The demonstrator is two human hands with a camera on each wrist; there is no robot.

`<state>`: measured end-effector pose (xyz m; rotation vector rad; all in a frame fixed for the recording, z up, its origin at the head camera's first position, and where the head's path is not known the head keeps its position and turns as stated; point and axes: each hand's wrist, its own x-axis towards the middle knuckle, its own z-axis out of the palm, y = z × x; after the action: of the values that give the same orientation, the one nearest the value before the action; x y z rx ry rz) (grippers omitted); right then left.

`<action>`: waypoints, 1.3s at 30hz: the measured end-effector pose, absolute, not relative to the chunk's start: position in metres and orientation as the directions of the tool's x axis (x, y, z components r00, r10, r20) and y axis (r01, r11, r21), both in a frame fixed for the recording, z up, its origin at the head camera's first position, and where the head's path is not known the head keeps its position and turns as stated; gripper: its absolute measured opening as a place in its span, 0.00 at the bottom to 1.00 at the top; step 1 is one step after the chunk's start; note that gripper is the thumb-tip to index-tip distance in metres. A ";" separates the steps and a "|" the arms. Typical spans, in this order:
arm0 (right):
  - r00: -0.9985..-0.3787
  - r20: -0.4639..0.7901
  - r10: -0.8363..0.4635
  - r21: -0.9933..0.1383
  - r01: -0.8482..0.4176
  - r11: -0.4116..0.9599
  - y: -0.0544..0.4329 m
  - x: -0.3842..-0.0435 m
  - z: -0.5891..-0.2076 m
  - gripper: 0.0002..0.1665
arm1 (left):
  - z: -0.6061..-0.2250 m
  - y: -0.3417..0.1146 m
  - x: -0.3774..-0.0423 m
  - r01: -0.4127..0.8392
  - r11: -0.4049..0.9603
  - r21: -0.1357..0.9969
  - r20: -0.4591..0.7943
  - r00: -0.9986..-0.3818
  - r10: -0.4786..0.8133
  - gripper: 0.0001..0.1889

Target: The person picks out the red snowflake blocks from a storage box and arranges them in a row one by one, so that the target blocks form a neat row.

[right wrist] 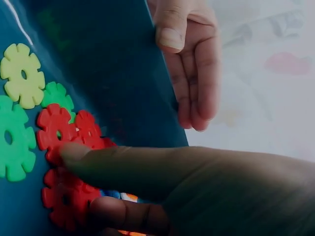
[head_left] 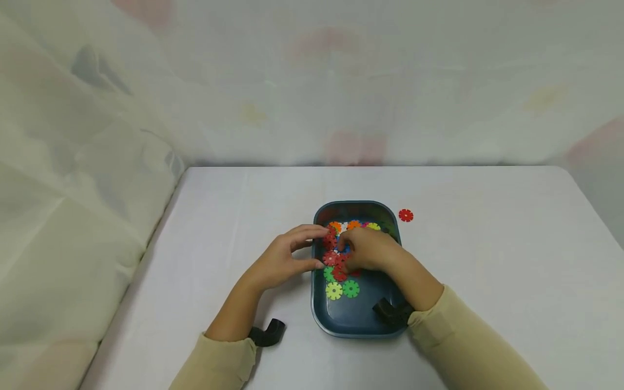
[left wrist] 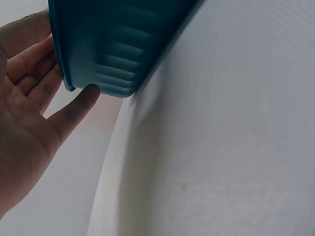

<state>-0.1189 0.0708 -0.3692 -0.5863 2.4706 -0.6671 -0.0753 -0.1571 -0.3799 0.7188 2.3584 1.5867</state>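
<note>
A dark teal tray [head_left: 365,319] holds flower-shaped plastic discs with notched rims. My left hand [head_left: 283,257] touches the tray's left rim, fingers fairly straight and spread from the thumb. In the left wrist view its thumb [left wrist: 81,105] lies against the outer wall. My right hand [head_left: 372,249] reaches inside, fingers bent among red discs [right wrist: 54,128]. In the right wrist view its thumb rests on one red disc, a fingertip beside another; I cannot tell whether it pinches any. Green [head_left: 351,288] and yellow-green discs [head_left: 333,291] lie nearer me. Orange ones [head_left: 354,223] are partly hidden behind the right hand.
A single red disc [head_left: 405,215] lies on the white table [head_left: 487,244], just right of the tray's far end. Black wrist mounts [head_left: 268,333] stick out below both wrists. Draped pale cloth [head_left: 73,189] hangs along the left side and behind the table.
</note>
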 end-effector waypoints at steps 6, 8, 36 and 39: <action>-0.778 -0.355 -0.518 -0.547 -0.276 0.790 0.070 -0.116 -0.370 0.17 | -0.381 -0.158 -0.076 0.268 0.298 0.916 0.087 -0.859 0.504 0.31; -0.775 -0.348 -0.528 -0.566 -0.275 0.777 0.070 -0.116 -0.370 0.16 | -0.382 -0.158 -0.076 0.264 0.298 0.917 0.085 -0.861 0.502 0.31; -0.878 -0.057 -0.476 -0.884 -0.177 0.433 0.107 -0.118 -0.347 0.20 | -0.384 -0.161 -0.074 0.268 0.317 0.910 0.086 -0.869 0.488 0.32; -0.900 -0.037 -0.434 -0.934 -0.124 0.336 0.118 -0.123 -0.347 0.19 | -0.384 -0.161 -0.075 0.264 0.326 0.908 0.079 -0.871 0.484 0.31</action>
<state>-0.1227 0.1185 -0.3469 -0.5003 2.3244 -1.5865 -0.0747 -0.1612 -0.3844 0.6828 2.3826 1.5709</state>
